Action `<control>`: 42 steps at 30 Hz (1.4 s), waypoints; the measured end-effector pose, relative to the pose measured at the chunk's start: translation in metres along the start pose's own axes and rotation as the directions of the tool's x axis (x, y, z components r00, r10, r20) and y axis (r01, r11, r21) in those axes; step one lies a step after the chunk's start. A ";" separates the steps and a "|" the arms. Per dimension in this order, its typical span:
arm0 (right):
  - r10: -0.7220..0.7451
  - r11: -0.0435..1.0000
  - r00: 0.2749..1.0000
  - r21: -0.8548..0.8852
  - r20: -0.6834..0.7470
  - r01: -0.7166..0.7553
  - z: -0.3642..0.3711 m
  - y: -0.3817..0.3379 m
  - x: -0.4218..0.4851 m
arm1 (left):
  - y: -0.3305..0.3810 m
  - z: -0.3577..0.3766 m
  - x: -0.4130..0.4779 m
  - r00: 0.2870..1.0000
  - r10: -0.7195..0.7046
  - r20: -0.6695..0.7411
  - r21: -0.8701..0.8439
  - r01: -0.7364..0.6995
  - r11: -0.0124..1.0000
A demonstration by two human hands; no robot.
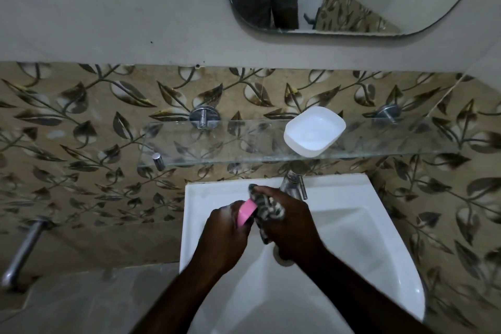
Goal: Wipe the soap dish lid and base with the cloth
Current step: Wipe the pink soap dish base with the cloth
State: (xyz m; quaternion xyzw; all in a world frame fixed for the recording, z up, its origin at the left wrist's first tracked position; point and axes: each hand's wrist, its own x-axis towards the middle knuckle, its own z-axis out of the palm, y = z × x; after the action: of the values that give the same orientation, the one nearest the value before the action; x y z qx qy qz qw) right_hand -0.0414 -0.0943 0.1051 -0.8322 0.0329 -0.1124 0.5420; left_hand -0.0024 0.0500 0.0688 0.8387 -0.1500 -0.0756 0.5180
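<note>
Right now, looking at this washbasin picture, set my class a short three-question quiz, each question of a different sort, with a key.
1. True or false: the white soap dish part lies in the sink.
2. Which hand grips the cloth? A) left hand B) right hand C) neither
3. Fill in: the left hand holds the ____-coloured soap dish part.

Key
1. False: it rests on the glass shelf, apart from both hands.
2. B: the right hand is closed on the cloth, pressed against the pink piece over the sink.
3. Pink.
</note>
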 end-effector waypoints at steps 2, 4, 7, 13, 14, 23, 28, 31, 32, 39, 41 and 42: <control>0.137 0.982 0.990 0.134 -0.019 -0.133 -0.001 0.003 0.000 | 0.002 0.003 -0.004 1.000 0.001 0.010 -0.008 -0.001 1.000; -0.007 0.999 0.998 -0.044 -0.070 0.003 0.000 -0.001 -0.004 | 0.006 0.003 -0.002 1.000 0.017 0.002 -0.026 -0.017 1.000; -0.407 0.830 0.913 -0.421 -0.008 0.366 0.006 -0.007 -0.010 | 0.011 -0.001 0.004 0.998 0.053 0.015 -0.087 -0.052 0.995; -0.133 0.991 0.986 0.016 -0.100 0.135 0.003 -0.005 -0.010 | 0.018 -0.007 -0.005 0.998 0.057 -0.012 -0.148 -0.058 0.987; -0.044 0.993 0.994 0.107 -0.103 0.055 0.001 -0.004 -0.009 | 0.020 -0.007 -0.008 0.999 0.040 -0.027 -0.175 -0.045 0.984; 0.272 0.647 0.938 0.681 0.214 -0.343 0.004 0.020 -0.010 | 0.039 -0.033 -0.004 0.983 -0.127 -0.133 -0.794 -0.029 0.607; 0.191 0.908 0.977 0.394 -0.091 -0.141 -0.011 0.010 0.010 | 0.023 -0.035 -0.011 0.989 -0.142 -0.042 -0.675 0.077 0.734; -0.155 0.987 0.980 -0.061 -0.125 0.148 -0.020 0.001 0.014 | 0.010 -0.031 -0.017 0.993 -0.113 0.031 -0.240 0.117 0.964; -0.264 0.949 0.960 -0.204 -0.094 0.241 -0.019 -0.002 0.012 | 0.007 -0.028 -0.017 0.994 -0.098 0.052 -0.132 0.104 0.986; -0.546 0.690 0.786 -0.376 0.290 0.618 0.005 -0.014 0.005 | 0.007 -0.021 -0.016 0.999 0.048 -0.008 -0.145 -0.049 0.988; -0.506 0.742 0.836 -0.387 0.213 0.547 -0.003 -0.013 0.009 | 0.004 -0.025 -0.016 1.000 0.017 -0.013 -0.212 -0.020 0.977; -0.468 0.783 0.869 -0.382 0.160 0.492 -0.007 -0.012 0.011 | 0.003 -0.027 -0.016 1.000 0.004 -0.007 -0.249 -0.006 0.969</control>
State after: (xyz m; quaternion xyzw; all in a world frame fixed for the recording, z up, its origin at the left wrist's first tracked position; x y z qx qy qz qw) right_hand -0.0330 -0.0975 0.1207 -0.9106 -0.1723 -0.2134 0.3093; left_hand -0.0102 0.0769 0.0829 0.7670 -0.1399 -0.0899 0.6197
